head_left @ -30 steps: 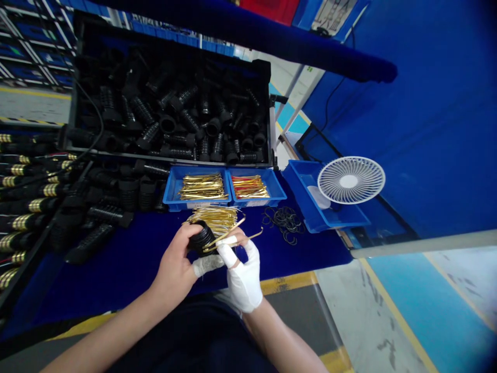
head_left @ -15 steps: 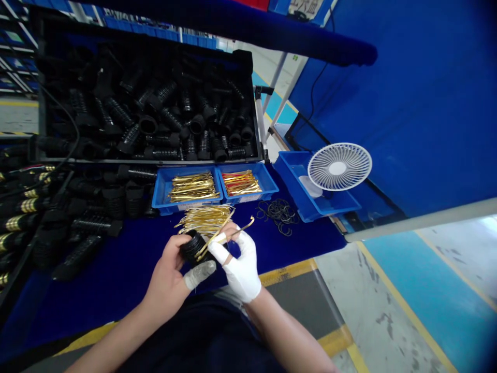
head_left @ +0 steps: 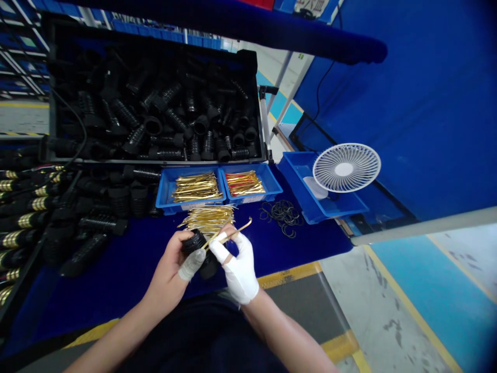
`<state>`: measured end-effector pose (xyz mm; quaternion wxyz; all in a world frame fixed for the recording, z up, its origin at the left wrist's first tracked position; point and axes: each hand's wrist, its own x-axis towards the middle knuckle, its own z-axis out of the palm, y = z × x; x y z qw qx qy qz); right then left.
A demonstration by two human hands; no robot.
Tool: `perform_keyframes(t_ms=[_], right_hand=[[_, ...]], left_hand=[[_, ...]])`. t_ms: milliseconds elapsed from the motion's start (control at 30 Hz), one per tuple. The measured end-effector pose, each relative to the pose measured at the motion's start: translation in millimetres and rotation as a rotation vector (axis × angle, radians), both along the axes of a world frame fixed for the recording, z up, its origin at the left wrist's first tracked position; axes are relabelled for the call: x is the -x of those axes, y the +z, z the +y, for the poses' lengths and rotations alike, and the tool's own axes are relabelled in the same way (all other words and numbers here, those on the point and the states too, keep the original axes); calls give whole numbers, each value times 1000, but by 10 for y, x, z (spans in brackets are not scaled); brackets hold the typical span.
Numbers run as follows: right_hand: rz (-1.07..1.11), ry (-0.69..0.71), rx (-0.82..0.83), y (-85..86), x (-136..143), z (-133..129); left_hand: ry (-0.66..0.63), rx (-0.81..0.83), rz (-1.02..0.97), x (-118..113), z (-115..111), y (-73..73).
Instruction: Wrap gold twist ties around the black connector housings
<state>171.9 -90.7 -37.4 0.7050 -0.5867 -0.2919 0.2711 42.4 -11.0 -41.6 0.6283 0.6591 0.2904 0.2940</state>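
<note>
My left hand (head_left: 171, 269) is wrapped round a black ribbed sleeve (head_left: 194, 241), with its taped thumb lying over the front of the sleeve. Gold strips (head_left: 239, 229) are pinched in my right hand (head_left: 238, 264), which wears a white covering over the palm and some fingers. The lower end of one strip meets the sleeve beside my left thumb; its tip is partly hidden. Just beyond both hands lies a loose pile of gold strips (head_left: 209, 217) on the blue cloth.
Two blue trays hold gold strips (head_left: 196, 187) and red-and-gold strips (head_left: 245, 184). Black rings (head_left: 283, 213) lie at right, near a white fan (head_left: 344, 168). A large black crate (head_left: 259, 119) of ribbed sleeves stands behind; banded black parts (head_left: 23, 221) fill the left.
My left thumb has moved up onto the sleeve, beside the strip's end. The strips in my right hand have shifted slightly, and the whole view has moved a little.
</note>
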Motion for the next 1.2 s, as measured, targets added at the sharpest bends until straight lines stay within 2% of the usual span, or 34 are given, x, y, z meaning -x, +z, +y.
perform_keyframes(t_ms=[100, 200, 300, 467, 633, 733, 833, 967, 1100, 1200], right_hand=[[28, 35, 17, 11, -69, -25], [97, 125, 40, 7, -119, -46], [105, 133, 25, -38, -98, -48], [92, -11, -41, -56, -19, -56], [-28, 19, -28, -3, -62, -95], [4, 31, -32, -45, -77, -74], [-18, 40, -27, -71, -107, -41], [-176, 124, 42, -8, -185, -11], [-242, 179, 116, 34, -162, 41], [-163, 128, 105, 15, -90, 81]], left_hand=[[-79, 103, -33, -2, -12, -7], [-81, 213, -61, -10, -11, 14], [-11, 156, -28, -16, -10, 6], [65, 11, -31, -5, -25, -60], [35, 46, -17, 43, -60, -42], [44, 64, -35, 54, -71, -48], [-44, 109, -26, 57, -61, -78], [-117, 173, -57, 68, -42, -113], [-29, 228, -116, 35, -6, -129], [50, 275, -156, -32, 73, -25]])
